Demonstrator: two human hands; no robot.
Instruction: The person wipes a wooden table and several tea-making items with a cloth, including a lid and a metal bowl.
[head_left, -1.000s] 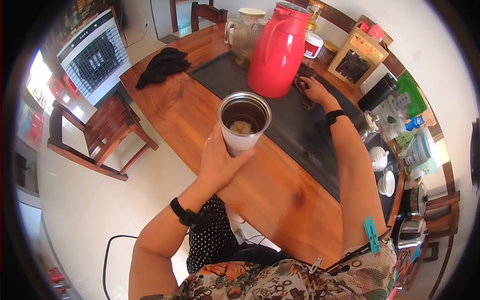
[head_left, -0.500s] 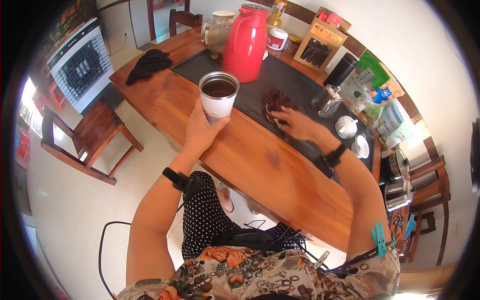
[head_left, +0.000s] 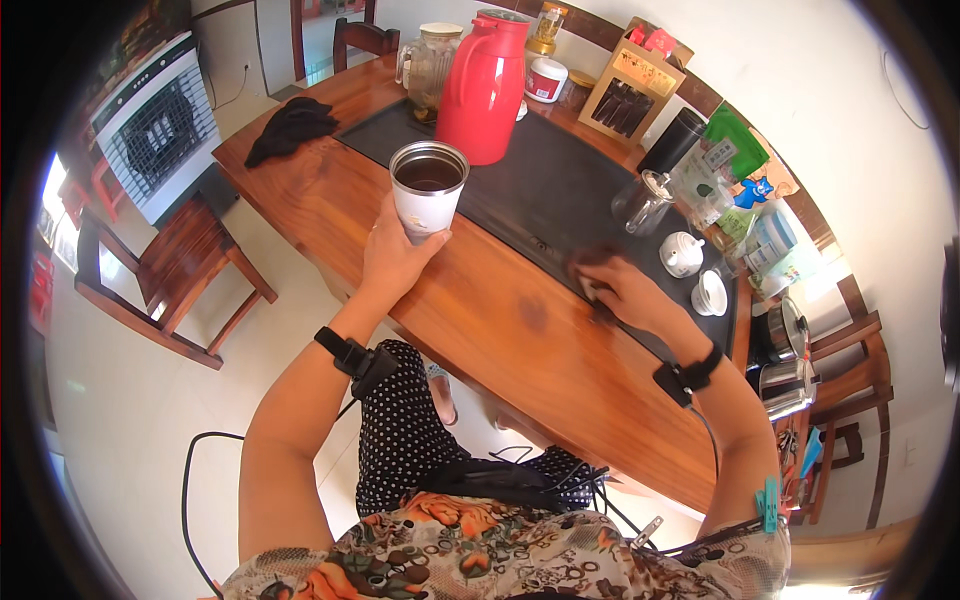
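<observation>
My left hand (head_left: 397, 252) is wrapped round a white tumbler (head_left: 426, 208) with a steel rim, lifted upright over the near side of the wooden table (head_left: 470, 305). Dark liquid shows inside it. On the near edge of the black tea tray (head_left: 560, 185), my right hand (head_left: 640, 300) is closed on a dark reddish-brown cloth (head_left: 596, 262), bunched under the fingers and smeared by motion. A glass teapot (head_left: 643, 205), a white lidded pot (head_left: 682, 254) and a small white cup (head_left: 709, 294) stand on the tray just beyond that hand.
A tall red thermos jug (head_left: 485, 95) and a glass pitcher (head_left: 436, 75) stand at the tray's far left. A black cloth (head_left: 292, 130) lies on the table's left end. Bags and boxes line the wall; steel pots (head_left: 788, 388) stand at right. A wooden chair (head_left: 185, 265) is at left.
My right hand has drawn the cloth nearer and to the right, along the tray's near edge. My left hand still holds the tumbler in about the same place.
</observation>
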